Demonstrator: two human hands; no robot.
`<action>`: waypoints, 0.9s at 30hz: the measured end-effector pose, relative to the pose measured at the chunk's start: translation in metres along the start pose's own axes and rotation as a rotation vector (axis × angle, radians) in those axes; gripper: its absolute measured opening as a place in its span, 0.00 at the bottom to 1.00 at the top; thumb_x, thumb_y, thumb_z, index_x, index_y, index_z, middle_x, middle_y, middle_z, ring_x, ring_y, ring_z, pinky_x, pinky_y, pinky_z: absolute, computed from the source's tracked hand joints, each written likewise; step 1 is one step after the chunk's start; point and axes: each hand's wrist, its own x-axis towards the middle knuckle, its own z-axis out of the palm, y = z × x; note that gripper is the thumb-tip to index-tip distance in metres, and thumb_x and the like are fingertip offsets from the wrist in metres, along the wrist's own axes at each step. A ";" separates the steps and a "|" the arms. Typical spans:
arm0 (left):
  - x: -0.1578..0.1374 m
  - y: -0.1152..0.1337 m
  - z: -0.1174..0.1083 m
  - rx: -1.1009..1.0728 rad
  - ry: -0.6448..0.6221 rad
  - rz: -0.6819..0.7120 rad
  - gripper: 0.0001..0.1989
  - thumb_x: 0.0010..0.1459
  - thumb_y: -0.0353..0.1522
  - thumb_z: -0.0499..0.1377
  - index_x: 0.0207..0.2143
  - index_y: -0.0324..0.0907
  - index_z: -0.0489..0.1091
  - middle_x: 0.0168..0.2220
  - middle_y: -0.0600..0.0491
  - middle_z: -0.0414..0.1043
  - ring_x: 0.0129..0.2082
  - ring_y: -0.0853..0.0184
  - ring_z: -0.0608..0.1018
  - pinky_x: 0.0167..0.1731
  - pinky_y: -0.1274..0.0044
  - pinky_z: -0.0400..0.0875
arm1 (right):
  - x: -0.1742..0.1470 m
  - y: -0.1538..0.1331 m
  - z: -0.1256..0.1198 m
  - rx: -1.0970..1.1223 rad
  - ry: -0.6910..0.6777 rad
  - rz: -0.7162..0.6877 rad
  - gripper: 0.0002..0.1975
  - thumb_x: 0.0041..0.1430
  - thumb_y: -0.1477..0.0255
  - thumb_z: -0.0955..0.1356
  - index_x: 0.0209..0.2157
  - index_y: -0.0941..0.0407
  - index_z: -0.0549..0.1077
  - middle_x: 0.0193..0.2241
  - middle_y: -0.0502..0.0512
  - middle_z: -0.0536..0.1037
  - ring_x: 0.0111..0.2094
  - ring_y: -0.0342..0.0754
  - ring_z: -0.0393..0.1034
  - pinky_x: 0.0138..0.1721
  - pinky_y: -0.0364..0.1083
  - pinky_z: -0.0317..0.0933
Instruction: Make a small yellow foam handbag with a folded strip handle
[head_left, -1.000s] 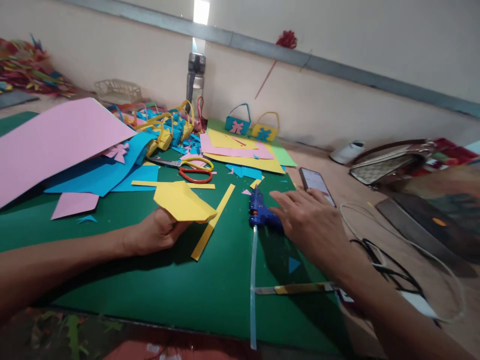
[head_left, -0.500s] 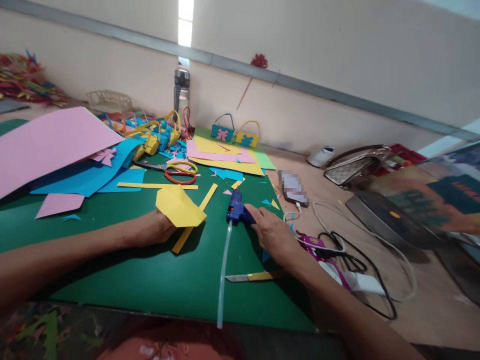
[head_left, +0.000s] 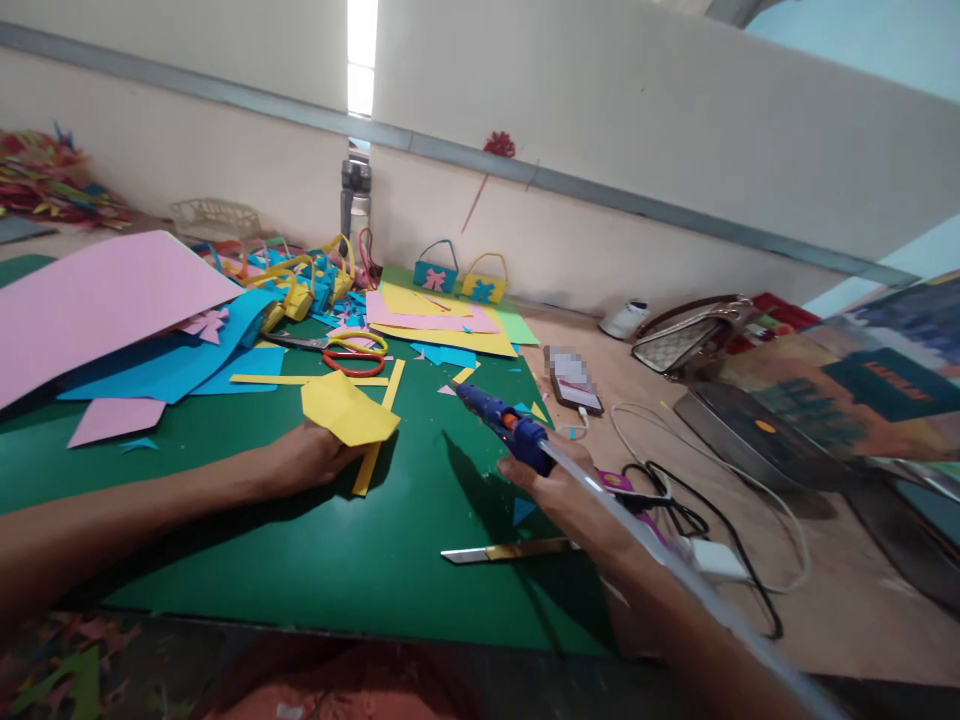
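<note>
My right hand [head_left: 551,485] is wrapped round the handle of a blue hot glue gun [head_left: 499,420], lifted off the green mat with its nozzle toward the far left. A long clear glue stick [head_left: 600,495] runs from its back over my forearm. My left hand [head_left: 315,455] grips a folded yellow paper piece [head_left: 349,408], which hides some of the fingers. One yellow paper strip [head_left: 367,468] passes under or behind that piece, and another yellow strip [head_left: 259,380] lies just beyond. A craft knife [head_left: 495,551] rests on the mat below the glue gun.
Red-and-yellow-handled scissors [head_left: 352,362] lie beyond my left hand. Pink paper [head_left: 112,290] and blue sheets [head_left: 172,370] cover the left. Small paper bags [head_left: 484,285] stand at the back. A phone [head_left: 574,382], cables [head_left: 750,540] and a white adapter [head_left: 716,560] lie on the right.
My right hand has picked up the glue gun from the mat and turned it, so the glue stick now trails back over my forearm. My left hand still holds the yellow paper.
</note>
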 end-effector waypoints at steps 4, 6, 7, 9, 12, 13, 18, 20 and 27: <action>0.006 0.004 -0.009 -0.061 -0.032 -0.072 0.16 0.59 0.34 0.49 0.42 0.42 0.73 0.44 0.47 0.75 0.48 0.58 0.75 0.50 0.69 0.67 | -0.012 -0.010 0.002 0.181 -0.165 0.129 0.17 0.49 0.58 0.66 0.34 0.57 0.73 0.26 0.52 0.74 0.28 0.49 0.67 0.28 0.46 0.63; 0.009 0.004 -0.012 -0.092 -0.060 -0.057 0.17 0.59 0.34 0.48 0.44 0.42 0.72 0.46 0.48 0.75 0.49 0.59 0.74 0.51 0.69 0.66 | -0.018 -0.013 0.004 0.222 -0.255 0.173 0.16 0.48 0.58 0.67 0.32 0.56 0.73 0.27 0.54 0.75 0.30 0.51 0.70 0.28 0.48 0.64; 0.010 0.002 -0.013 -0.101 -0.076 -0.058 0.16 0.58 0.33 0.49 0.45 0.41 0.72 0.47 0.47 0.74 0.49 0.58 0.74 0.51 0.67 0.66 | -0.020 -0.015 0.006 0.214 -0.309 0.188 0.15 0.49 0.58 0.66 0.31 0.55 0.73 0.28 0.54 0.75 0.30 0.51 0.70 0.29 0.48 0.65; 0.010 -0.001 -0.013 -0.123 -0.088 -0.103 0.16 0.56 0.32 0.53 0.45 0.40 0.72 0.47 0.46 0.74 0.49 0.58 0.74 0.52 0.66 0.65 | -0.024 -0.019 0.009 0.175 -0.407 0.186 0.13 0.49 0.59 0.66 0.29 0.54 0.72 0.29 0.55 0.77 0.31 0.52 0.71 0.31 0.49 0.66; 0.010 -0.005 -0.012 -0.148 -0.093 -0.165 0.15 0.52 0.30 0.56 0.43 0.41 0.73 0.45 0.47 0.75 0.48 0.58 0.74 0.51 0.66 0.66 | -0.026 -0.027 0.015 0.128 -0.477 0.169 0.13 0.50 0.59 0.65 0.30 0.53 0.72 0.30 0.56 0.78 0.31 0.52 0.72 0.30 0.47 0.66; 0.010 -0.006 -0.012 -0.154 -0.096 -0.166 0.14 0.52 0.30 0.57 0.43 0.41 0.73 0.45 0.48 0.75 0.49 0.58 0.74 0.51 0.66 0.66 | -0.026 -0.030 0.016 0.105 -0.492 0.157 0.13 0.50 0.58 0.64 0.30 0.53 0.72 0.29 0.55 0.78 0.29 0.52 0.72 0.28 0.46 0.66; 0.012 -0.003 -0.013 -0.146 -0.127 -0.203 0.15 0.52 0.29 0.58 0.43 0.42 0.73 0.44 0.50 0.76 0.48 0.60 0.74 0.49 0.71 0.67 | -0.022 -0.042 0.019 -0.185 -0.535 0.107 0.17 0.52 0.57 0.62 0.36 0.52 0.74 0.22 0.52 0.76 0.23 0.50 0.69 0.22 0.45 0.63; 0.013 0.000 -0.015 -0.136 -0.155 -0.242 0.14 0.53 0.30 0.59 0.43 0.42 0.73 0.45 0.51 0.76 0.47 0.60 0.75 0.47 0.73 0.68 | -0.022 -0.045 0.019 -0.273 -0.544 0.122 0.18 0.53 0.57 0.62 0.38 0.51 0.74 0.23 0.51 0.76 0.24 0.50 0.70 0.24 0.45 0.64; 0.014 0.004 -0.016 -0.022 -0.229 -0.360 0.10 0.53 0.33 0.59 0.35 0.37 0.75 0.36 0.47 0.78 0.34 0.61 0.78 0.33 0.76 0.69 | -0.026 -0.053 0.019 -0.387 -0.543 0.115 0.19 0.54 0.56 0.60 0.35 0.50 0.76 0.21 0.52 0.76 0.23 0.51 0.70 0.24 0.45 0.65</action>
